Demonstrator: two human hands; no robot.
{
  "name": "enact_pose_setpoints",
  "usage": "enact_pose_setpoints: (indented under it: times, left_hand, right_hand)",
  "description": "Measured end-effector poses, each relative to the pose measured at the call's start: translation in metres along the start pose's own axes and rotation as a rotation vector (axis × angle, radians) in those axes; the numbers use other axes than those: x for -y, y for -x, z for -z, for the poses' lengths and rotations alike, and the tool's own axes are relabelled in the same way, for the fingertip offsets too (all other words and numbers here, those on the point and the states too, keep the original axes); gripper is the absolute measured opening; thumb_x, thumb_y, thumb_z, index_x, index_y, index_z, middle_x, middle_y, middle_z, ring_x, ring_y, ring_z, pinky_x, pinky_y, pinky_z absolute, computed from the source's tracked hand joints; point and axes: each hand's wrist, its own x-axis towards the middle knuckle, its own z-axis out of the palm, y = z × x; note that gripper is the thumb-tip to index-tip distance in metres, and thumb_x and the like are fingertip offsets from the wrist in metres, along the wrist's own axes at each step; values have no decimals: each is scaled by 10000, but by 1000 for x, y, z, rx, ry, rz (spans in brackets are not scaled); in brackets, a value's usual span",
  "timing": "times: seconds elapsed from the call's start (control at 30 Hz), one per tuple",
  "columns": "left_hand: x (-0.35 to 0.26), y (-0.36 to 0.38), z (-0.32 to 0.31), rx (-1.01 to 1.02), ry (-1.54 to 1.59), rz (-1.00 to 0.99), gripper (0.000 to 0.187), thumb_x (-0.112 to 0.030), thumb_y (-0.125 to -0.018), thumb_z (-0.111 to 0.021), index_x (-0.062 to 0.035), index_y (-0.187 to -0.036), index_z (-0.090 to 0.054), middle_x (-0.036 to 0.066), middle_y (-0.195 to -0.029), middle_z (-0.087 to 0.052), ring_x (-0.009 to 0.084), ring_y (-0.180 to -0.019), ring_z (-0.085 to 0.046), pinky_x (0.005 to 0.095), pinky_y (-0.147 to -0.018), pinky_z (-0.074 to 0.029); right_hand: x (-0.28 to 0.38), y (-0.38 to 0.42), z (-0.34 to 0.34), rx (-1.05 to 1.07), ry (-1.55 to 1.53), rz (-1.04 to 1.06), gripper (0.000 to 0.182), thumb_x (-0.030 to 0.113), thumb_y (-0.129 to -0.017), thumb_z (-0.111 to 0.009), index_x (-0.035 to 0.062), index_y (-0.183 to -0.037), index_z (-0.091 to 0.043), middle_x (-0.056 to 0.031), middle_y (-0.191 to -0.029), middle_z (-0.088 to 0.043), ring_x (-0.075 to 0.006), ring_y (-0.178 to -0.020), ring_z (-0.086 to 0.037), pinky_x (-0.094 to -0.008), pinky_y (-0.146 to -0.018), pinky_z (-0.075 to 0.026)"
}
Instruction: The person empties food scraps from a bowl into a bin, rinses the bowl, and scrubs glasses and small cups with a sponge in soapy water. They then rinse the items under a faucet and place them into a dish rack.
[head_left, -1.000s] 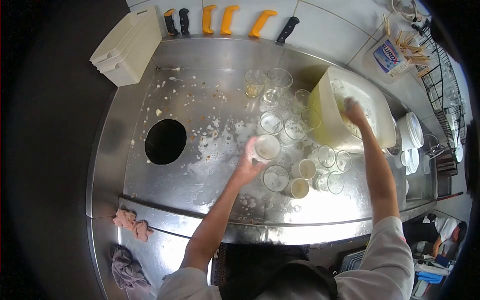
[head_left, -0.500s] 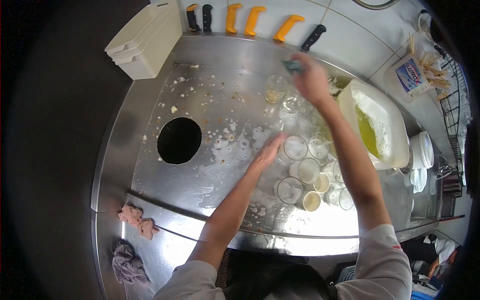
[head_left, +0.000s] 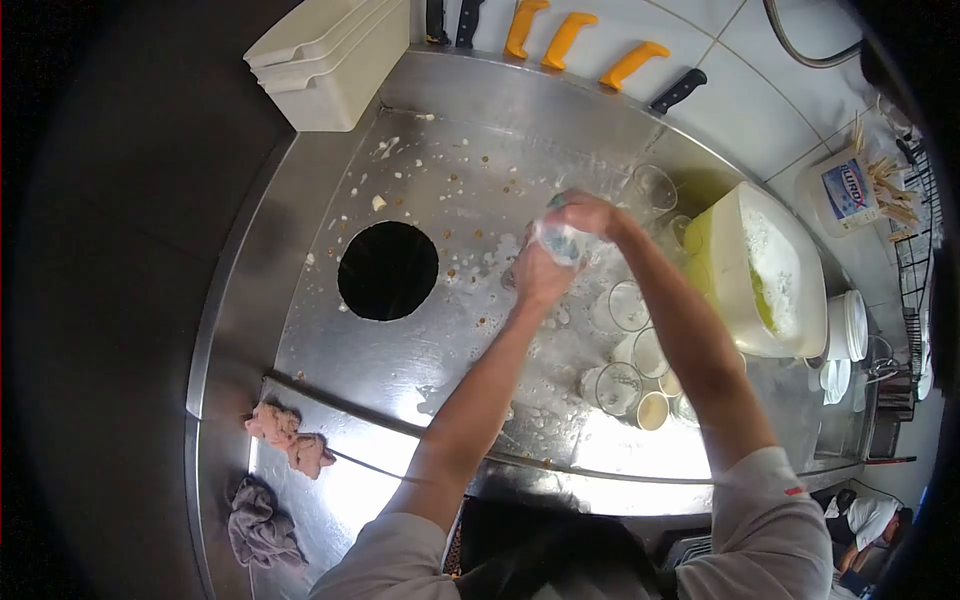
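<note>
My left hand (head_left: 543,275) is wrapped round a soapy drinking glass (head_left: 560,247), held over the middle of the steel counter. At the mouth of the glass, my right hand (head_left: 588,215) presses a teal scouring pad (head_left: 556,205), partly hidden by fingers and suds. Just to the right of my hands stand several glasses, among them a clear one (head_left: 628,305) and another at the front (head_left: 617,388). A small cream-coloured cup (head_left: 653,410) is beside them. Another glass (head_left: 655,190) is near the back wall.
A white tub of foamy yellow-green liquid (head_left: 815,290) stands at the right. On the left, the steel counter (head_left: 330,360) has a round dark hole (head_left: 388,270). Cream bins (head_left: 350,90) are stacked at the back left. Pink (head_left: 290,440) and grey (head_left: 262,525) cloths lie front left.
My left hand has lifted a glass off the counter. My right hand has come down and left with the scouring pad to meet it. The whole view has shifted slightly.
</note>
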Motion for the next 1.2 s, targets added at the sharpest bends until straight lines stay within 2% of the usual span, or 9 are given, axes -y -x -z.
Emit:
enact_pose_setpoints:
  times: [0.07, 0.23, 0.37, 0.57, 0.7, 0.93, 1.03, 1.1, 1.2]
  left_hand:
    - [-1, -8, 6, 220, 307, 118, 542, -253, -776, -733, -14, -1201, -497, 170, -1047, -615, 312, -944, -626, 411, -807, -514]
    - [18, 0, 26, 787, 1048, 462, 669, -304, -736, -762, -22, -1258, -454, 171, -1152, -573, 317, -1002, -604, 439, -846, -507]
    - [-8, 33, 34, 237, 45, -175, 851, -309, -658, -814, -19, -1324, -370, 189, -1201, -524, 329, -1121, -529, 413, -951, -445]
    - [29, 33, 24, 97, 207, -221, 948, -202, -605, -848, -44, -1358, -295, 176, -1238, -479, 301, -1157, -487, 395, -993, -400]
    - [33, 87, 23, 224, 326, -194, 931, -139, -657, -809, -51, -1391, -244, 174, -1318, -412, 297, -1209, -445, 415, -1025, -363]
    - [76, 85, 37, 365, -268, -457, 650, -164, -796, -669, -45, -1368, -384, 180, -1451, -328, 324, -1353, -302, 452, -1109, -220]
    - [86, 33, 57, 246, -535, -444, 597, -269, -855, -594, -54, -1374, -393, 186, -1471, -295, 317, -1394, -214, 473, -1131, -147]
    - [87, 9, 52, 181, -630, -418, 592, -315, -880, -554, -60, -1385, -380, 183, -1484, -270, 310, -1407, -178, 483, -1135, -124]
    - [79, -6, 28, 157, -699, -391, 601, -350, -901, -510, -66, -1406, -351, 177, -1509, -211, 318, -1413, -149, 497, -1133, -112]
  right_hand:
    - [19, 22, 6, -107, -703, -233, 666, 484, -753, -692, -23, -1169, -576, -164, -1197, -579, -252, -1113, -530, -355, -926, -417]
    - [43, 54, 12, 276, -378, -331, 849, 551, -738, -686, -99, -1244, -479, -213, -1251, -535, -254, -1144, -504, -347, -929, -415]
    - [19, 48, -3, 337, -55, 35, 904, 600, -682, -708, -102, -1211, -498, -202, -1212, -555, -255, -1085, -526, -355, -870, -443]
    - [16, 152, 39, -1044, -295, -60, 278, 259, -871, -647, 11, -996, -673, -116, -840, -700, -180, -763, -649, -324, -736, -496]
    - [-104, 252, 91, -1393, -29, -448, 373, 335, -878, -624, 13, -1065, -641, -157, -918, -695, -266, -836, -672, -351, -746, -504]
    - [-354, 248, 32, -120, 240, -289, 347, 280, -818, -620, -18, -996, -608, -215, -963, -665, -329, -895, -652, -418, -752, -493]
    - [-277, 229, 80, -669, -124, -672, 322, 248, -815, -596, 2, -1021, -605, -198, -931, -673, -314, -857, -659, -412, -748, -500]
    - [-160, 214, 106, -1378, 18, -378, 293, 204, -790, -594, 19, -1017, -611, -198, -885, -673, -322, -820, -659, -410, -726, -505]
    - [-77, 141, 106, -1144, 64, -117, 286, 159, -758, -583, 11, -1001, -619, -211, -867, -663, -352, -807, -650, -424, -694, -499]
